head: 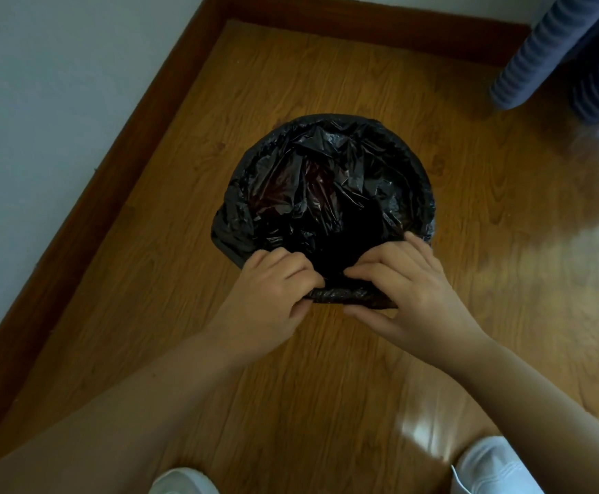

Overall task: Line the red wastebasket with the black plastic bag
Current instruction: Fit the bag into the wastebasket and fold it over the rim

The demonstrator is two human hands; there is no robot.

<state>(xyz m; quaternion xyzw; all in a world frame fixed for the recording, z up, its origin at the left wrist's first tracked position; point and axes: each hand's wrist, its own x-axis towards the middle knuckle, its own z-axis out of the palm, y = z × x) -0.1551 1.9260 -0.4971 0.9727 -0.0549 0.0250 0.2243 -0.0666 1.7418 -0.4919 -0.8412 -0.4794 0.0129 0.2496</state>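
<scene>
On my feed both forearms reach forward and down to the near rim of the red wastebasket, which stands on the wooden floor in the middle of the view. It is almost wholly covered, and only a dull red shows through the thin plastic. The black plastic bag sits inside it, crumpled, with its edge folded outward over the rim all the way round. My left hand is knuckles-up, fingers curled over the rim and thumb beneath, pinching the rolled bag edge. My right hand lies just beside it, fingers over the rim and thumb stretched along the outside, clamping the same edge. The two hands nearly touch. A wooden skirting board and pale wall run along the left; blue striped fabric hangs at the upper right.
</scene>
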